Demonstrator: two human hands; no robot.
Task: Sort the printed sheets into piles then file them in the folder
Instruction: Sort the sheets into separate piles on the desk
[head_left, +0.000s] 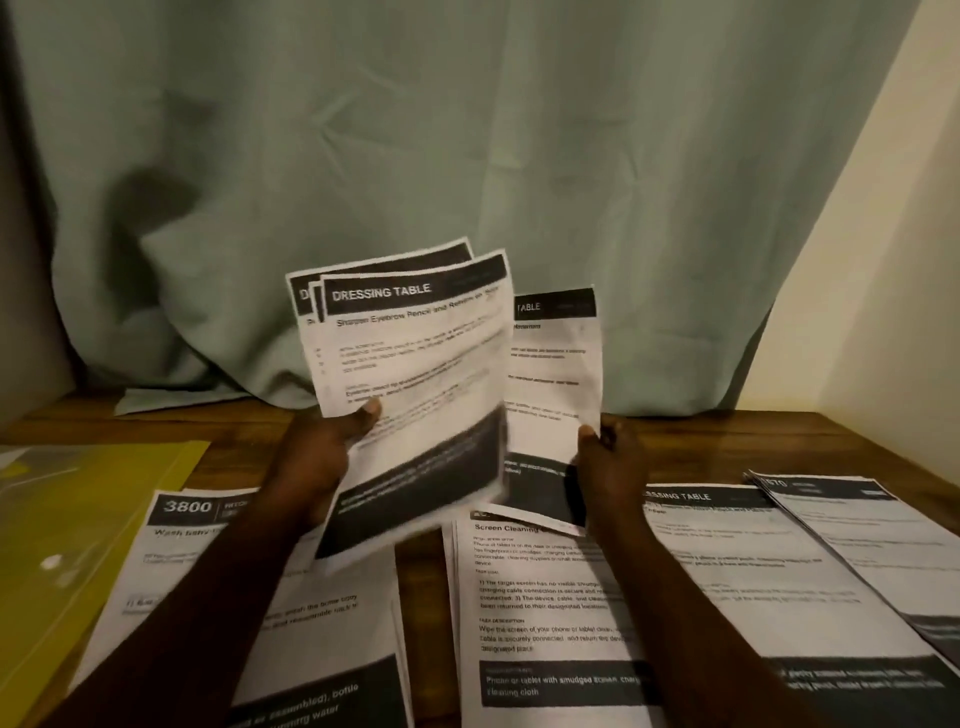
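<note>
Sheets lay in piles on the table, beside the yellow folder. Your left hand gripped a fanned bundle headed DRESSING TABLE, thumb on top; your right hand pinched one sheet just beside it. You needed to read its whole heading, partly hidden, then lay it square on the DRESSING TABLE pile at right.

A wooden table bears a yellow folder at left and piles of printed sheets alongside.
</note>
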